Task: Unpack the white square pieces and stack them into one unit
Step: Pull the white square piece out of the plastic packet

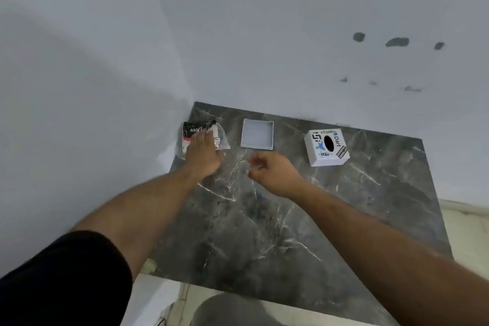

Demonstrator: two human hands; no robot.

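Left hand [202, 157] is pressing down on a printed, plastic-wrapped packet [197, 135] at the far-left corner of the dark marble surface [264, 219], while the right hand [272, 172] is hovering nearby, loosely curled and apparently empty. Unpacking appears to be under way: an open white square tray [257, 134] is lying just beside the packet, a stickered white box [326, 147] well apart to its right. The wrapper likely needs opening next.

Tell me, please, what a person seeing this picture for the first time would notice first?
Probably the white square box covered with stickers, standing at the far right of the dark grey marble slab. Next, the open, empty white square tray at the far middle. Then the left hand, resting on the printed black-and-white packet in clear plastic by the wall corner, while the right hand hovers loosely curled beside it.
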